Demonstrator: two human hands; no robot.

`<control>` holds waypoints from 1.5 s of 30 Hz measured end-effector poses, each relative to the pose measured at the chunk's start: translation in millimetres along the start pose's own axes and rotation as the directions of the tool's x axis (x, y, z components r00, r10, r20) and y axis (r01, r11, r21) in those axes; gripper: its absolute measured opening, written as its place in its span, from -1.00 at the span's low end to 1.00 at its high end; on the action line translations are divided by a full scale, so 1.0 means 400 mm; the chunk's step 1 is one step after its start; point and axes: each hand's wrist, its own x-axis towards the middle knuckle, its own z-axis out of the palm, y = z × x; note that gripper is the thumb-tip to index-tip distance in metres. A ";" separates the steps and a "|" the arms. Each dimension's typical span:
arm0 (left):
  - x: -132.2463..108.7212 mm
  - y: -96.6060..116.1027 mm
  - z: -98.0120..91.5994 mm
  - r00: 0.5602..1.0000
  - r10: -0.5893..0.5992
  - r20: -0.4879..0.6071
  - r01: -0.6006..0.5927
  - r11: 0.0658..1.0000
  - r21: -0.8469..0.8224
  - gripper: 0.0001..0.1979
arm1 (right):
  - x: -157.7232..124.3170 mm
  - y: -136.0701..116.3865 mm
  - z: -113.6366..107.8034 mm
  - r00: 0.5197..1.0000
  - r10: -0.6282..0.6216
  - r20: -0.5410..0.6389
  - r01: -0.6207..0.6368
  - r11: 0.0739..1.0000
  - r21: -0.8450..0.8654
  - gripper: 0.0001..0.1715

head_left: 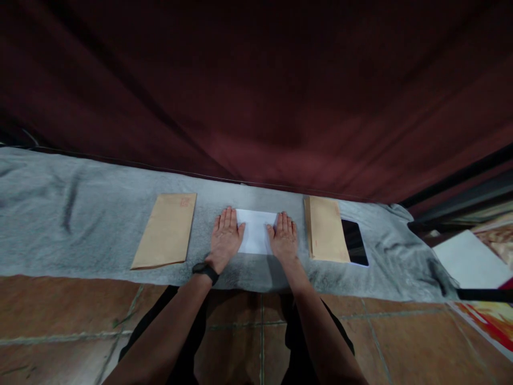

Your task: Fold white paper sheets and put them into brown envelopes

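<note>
A sheet of white paper (256,231) lies flat on the grey cloth in front of me. My left hand (226,235) rests palm down over its left edge, fingers stretched out and thumb reaching inward. Over the right edge, my right hand (283,235) lies flat in the same way, with its thumb on the sheet. Both hands are open and grip nothing; they cover the paper's side edges. Left of my hands is a brown envelope (168,230) with red print near its top. To the right sits a stack of brown envelopes (329,229).
A dark-screened phone or tablet (355,242) is partly under the envelope stack. The grey cloth (100,214) covers a long narrow surface, with a dark red curtain (256,107) behind it. White board or paper (473,260) lies at the far right, above the tiled floor (420,337).
</note>
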 end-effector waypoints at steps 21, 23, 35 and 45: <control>-0.007 -0.017 -0.005 1.000 0.022 -0.022 -0.022 0.999 -0.028 -0.32 | -0.069 -0.074 -0.019 0.972 -0.221 0.077 0.211 0.970 0.124 -0.29; -0.008 -0.017 -0.007 0.999 0.025 -0.025 -0.025 0.999 -0.025 -0.31 | -0.052 -0.046 -0.018 0.978 -0.198 0.067 0.190 0.977 0.101 -0.31; -0.021 -0.052 -0.010 0.999 -0.011 -0.045 0.012 1.000 0.008 -0.31 | 0.007 0.039 -0.030 0.997 -0.011 0.073 0.012 1.000 -0.011 -0.29; -0.040 -0.029 -0.061 0.998 0.001 0.066 0.000 1.000 -0.012 -0.36 | 0.072 -0.036 -0.040 0.983 -0.128 0.134 0.109 0.984 0.140 -0.42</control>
